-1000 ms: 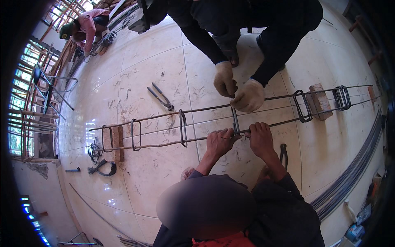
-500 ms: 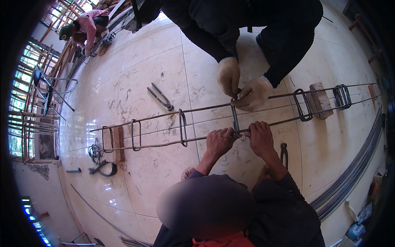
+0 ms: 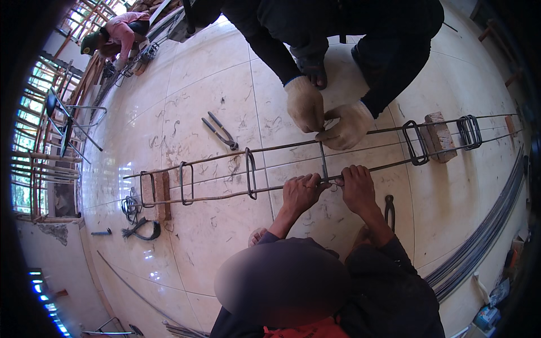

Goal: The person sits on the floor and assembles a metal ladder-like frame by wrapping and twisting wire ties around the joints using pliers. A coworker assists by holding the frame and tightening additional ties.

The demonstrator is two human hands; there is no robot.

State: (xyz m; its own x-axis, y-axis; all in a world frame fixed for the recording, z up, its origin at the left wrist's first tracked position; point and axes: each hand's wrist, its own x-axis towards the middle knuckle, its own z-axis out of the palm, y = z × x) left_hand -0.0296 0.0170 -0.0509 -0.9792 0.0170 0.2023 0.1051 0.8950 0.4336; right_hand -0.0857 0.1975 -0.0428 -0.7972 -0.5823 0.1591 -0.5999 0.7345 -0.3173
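Note:
My left hand (image 3: 302, 195), bare, closes around the near steel bar (image 3: 225, 196) of a long rebar cage. Just right of it, my right hand (image 3: 356, 187) grips the same bar, its thumb toward the left hand. Between them a wire stirrup (image 3: 323, 160) runs across to the far bar (image 3: 282, 147). There, a co-worker's gloved hands (image 3: 304, 104) pinch close to the stirrup's far end; what the fingers hold is too small to make out. More stirrups (image 3: 251, 173) hang along the cage to the left and right.
Bricks (image 3: 162, 196) prop the cage at both ends. Pincers (image 3: 221, 131) lie beyond it; a second pair (image 3: 389, 213) lies by my right forearm. Loose wire (image 3: 141, 229) is at left, long rods (image 3: 479, 236) at right. A blurred dark cap (image 3: 287, 276) fills the lower middle.
The co-worker's gloved hand on the left has shifted left, uncovering a foot behind it. The other gloved hand has moved slightly. My hands keep their place on the bar.

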